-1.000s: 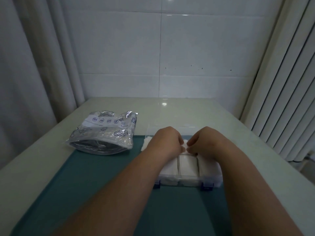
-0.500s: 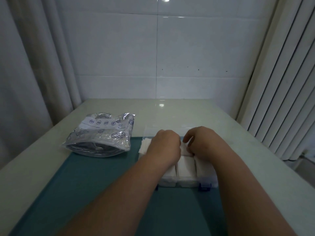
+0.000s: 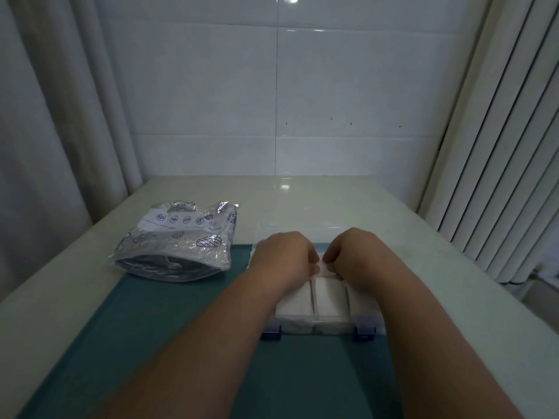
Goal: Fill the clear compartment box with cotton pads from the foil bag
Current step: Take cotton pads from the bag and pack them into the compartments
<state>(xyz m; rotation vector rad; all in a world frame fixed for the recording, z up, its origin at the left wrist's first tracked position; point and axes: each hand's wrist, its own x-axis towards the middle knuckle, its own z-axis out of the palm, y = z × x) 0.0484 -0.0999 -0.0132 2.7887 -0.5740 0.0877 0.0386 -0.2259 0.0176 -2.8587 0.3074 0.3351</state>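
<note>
Box (image 3: 320,326) sits on a teal mat (image 3: 181,313), its blue latches (image 3: 271,333) toward the person and its near compartments packed with white pads (image 3: 328,297). Over the middle row, the left hand (image 3: 284,258) and right hand (image 3: 363,255) meet knuckle to knuckle, fingers curled. Each seems to pinch one pad (image 3: 323,267) between them, though the fingertips are mostly hidden. The foil bag (image 3: 178,246) lies left of the box, apart from it. Beyond is the table (image 3: 332,201).

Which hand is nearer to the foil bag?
The left hand. It is over the clear box, just right of the foil bag; the right hand lies beyond it, farther right.
</note>
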